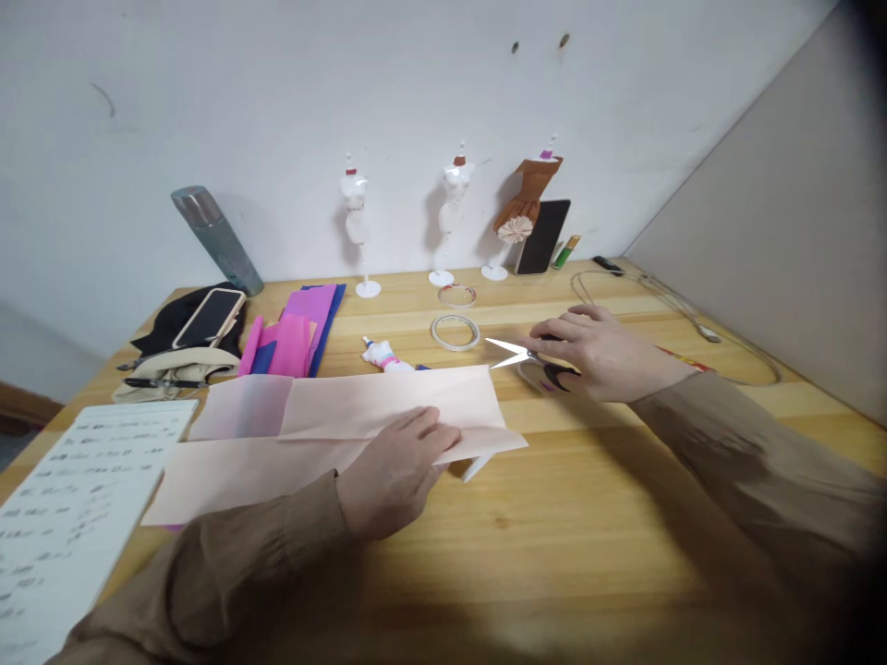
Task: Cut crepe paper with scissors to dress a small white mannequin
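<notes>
My left hand [394,471] is at the front edge of a pale pink sheet of paper [394,404], fingers on top and thumb by the lower edge, holding it. The sheet is folded over, and its right corner lifts slightly. Under that corner a narrow white piece [477,467] sticks out. My right hand [600,351] is closed around the dark handles of a pair of scissors [516,353], whose blades are spread and point left, just off the paper's right end. Part of the handles is hidden by the fingers.
Behind the paper lie tape rolls [455,332], a small white doll form [388,356] and pink sheets [295,337]. Mini mannequins [357,222], a bottle [218,240] and a phone [544,238] stand by the wall. A written pad [90,499] lies left, a cable [683,309] right.
</notes>
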A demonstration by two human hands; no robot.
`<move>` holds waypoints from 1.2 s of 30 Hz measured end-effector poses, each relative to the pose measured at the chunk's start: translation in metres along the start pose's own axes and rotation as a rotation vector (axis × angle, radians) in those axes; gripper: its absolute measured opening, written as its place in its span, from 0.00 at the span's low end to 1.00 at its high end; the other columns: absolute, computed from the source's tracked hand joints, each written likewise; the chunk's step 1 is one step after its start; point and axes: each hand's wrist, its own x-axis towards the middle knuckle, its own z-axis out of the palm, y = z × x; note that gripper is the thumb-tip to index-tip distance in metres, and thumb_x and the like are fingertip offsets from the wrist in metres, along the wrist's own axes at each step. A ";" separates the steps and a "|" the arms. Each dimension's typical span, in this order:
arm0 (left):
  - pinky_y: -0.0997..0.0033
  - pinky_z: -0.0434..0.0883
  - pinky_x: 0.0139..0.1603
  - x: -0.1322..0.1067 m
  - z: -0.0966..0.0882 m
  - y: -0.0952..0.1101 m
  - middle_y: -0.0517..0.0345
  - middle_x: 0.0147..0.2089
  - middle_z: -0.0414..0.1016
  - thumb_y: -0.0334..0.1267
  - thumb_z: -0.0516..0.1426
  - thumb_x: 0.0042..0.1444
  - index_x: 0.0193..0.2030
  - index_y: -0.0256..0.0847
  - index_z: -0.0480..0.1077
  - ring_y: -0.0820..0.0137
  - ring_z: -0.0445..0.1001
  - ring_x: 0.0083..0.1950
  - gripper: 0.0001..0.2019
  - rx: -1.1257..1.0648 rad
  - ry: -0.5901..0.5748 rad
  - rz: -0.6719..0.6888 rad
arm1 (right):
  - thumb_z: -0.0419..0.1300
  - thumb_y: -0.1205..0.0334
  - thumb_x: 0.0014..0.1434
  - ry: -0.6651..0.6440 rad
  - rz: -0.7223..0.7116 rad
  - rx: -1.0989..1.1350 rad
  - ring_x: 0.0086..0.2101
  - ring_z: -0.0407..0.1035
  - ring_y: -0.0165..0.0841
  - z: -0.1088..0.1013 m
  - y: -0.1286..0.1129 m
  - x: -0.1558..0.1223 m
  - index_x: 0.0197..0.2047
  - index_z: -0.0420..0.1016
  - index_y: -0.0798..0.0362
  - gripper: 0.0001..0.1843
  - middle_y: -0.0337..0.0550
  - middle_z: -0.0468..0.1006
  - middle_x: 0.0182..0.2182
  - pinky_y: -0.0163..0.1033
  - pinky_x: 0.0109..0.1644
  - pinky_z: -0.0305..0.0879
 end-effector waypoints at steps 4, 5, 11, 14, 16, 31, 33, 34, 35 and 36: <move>0.52 0.66 0.60 0.000 0.000 0.000 0.43 0.51 0.69 0.33 0.42 0.67 0.53 0.34 0.67 0.57 0.65 0.53 0.16 0.006 -0.006 0.006 | 0.56 0.66 0.55 0.023 0.010 0.002 0.41 0.71 0.42 0.002 -0.003 0.002 0.60 0.73 0.49 0.28 0.50 0.78 0.46 0.50 0.52 0.56; 0.52 0.66 0.60 0.000 0.001 0.000 0.43 0.51 0.69 0.33 0.42 0.67 0.52 0.33 0.67 0.57 0.65 0.53 0.16 0.004 -0.004 0.008 | 0.56 0.66 0.55 0.028 0.008 -0.001 0.41 0.71 0.42 0.002 -0.005 0.003 0.59 0.73 0.49 0.28 0.50 0.78 0.46 0.50 0.51 0.56; 0.50 0.63 0.63 -0.002 0.008 -0.004 0.42 0.54 0.68 0.36 0.42 0.68 0.55 0.36 0.67 0.55 0.63 0.57 0.17 0.032 -0.002 0.015 | 0.55 0.68 0.55 0.022 0.013 0.009 0.42 0.71 0.42 0.002 -0.016 0.012 0.61 0.71 0.49 0.29 0.49 0.79 0.47 0.48 0.50 0.55; 0.50 0.62 0.64 -0.004 0.009 -0.003 0.41 0.58 0.66 0.36 0.44 0.67 0.55 0.36 0.66 0.53 0.61 0.62 0.16 0.083 -0.005 0.019 | 0.54 0.68 0.56 0.016 0.022 0.021 0.42 0.71 0.42 0.004 -0.022 0.018 0.61 0.71 0.52 0.28 0.51 0.79 0.48 0.47 0.47 0.55; 0.49 0.61 0.64 -0.005 0.009 -0.001 0.39 0.61 0.65 0.36 0.45 0.67 0.56 0.36 0.66 0.52 0.60 0.64 0.16 0.117 -0.010 0.010 | 0.54 0.68 0.56 0.020 0.023 0.021 0.42 0.71 0.42 0.005 -0.025 0.021 0.61 0.71 0.53 0.28 0.52 0.79 0.48 0.47 0.46 0.54; 0.51 0.64 0.63 -0.008 0.021 -0.005 0.38 0.67 0.61 0.33 0.47 0.63 0.59 0.33 0.63 0.50 0.59 0.68 0.19 0.311 -0.010 0.092 | 0.52 0.70 0.56 0.045 -0.016 -0.015 0.39 0.70 0.40 0.002 -0.029 0.019 0.55 0.74 0.52 0.24 0.51 0.79 0.44 0.46 0.42 0.48; 0.51 0.65 0.62 -0.008 0.021 -0.005 0.37 0.67 0.62 0.32 0.47 0.62 0.59 0.33 0.63 0.50 0.59 0.68 0.19 0.327 -0.015 0.102 | 0.52 0.70 0.56 0.059 -0.015 -0.014 0.40 0.70 0.41 0.002 -0.029 0.018 0.54 0.75 0.52 0.23 0.52 0.79 0.44 0.46 0.42 0.47; 0.51 0.65 0.62 -0.008 0.020 -0.005 0.37 0.67 0.62 0.32 0.47 0.62 0.59 0.33 0.63 0.50 0.59 0.67 0.19 0.331 -0.017 0.107 | 0.53 0.70 0.56 0.061 -0.015 -0.015 0.40 0.70 0.41 0.002 -0.030 0.018 0.54 0.75 0.52 0.23 0.52 0.79 0.44 0.45 0.42 0.47; 0.51 0.65 0.62 -0.008 0.020 -0.005 0.37 0.66 0.62 0.32 0.47 0.62 0.59 0.32 0.63 0.50 0.60 0.67 0.19 0.332 -0.018 0.110 | 0.53 0.70 0.56 0.061 -0.017 -0.016 0.40 0.70 0.41 0.002 -0.030 0.018 0.54 0.75 0.53 0.22 0.52 0.79 0.44 0.45 0.42 0.47; 0.51 0.65 0.62 -0.008 0.020 -0.005 0.37 0.66 0.62 0.32 0.47 0.62 0.59 0.32 0.62 0.50 0.60 0.67 0.19 0.332 -0.017 0.113 | 0.53 0.70 0.56 0.061 -0.018 -0.018 0.39 0.69 0.40 0.003 -0.029 0.018 0.53 0.75 0.53 0.22 0.52 0.79 0.44 0.45 0.42 0.47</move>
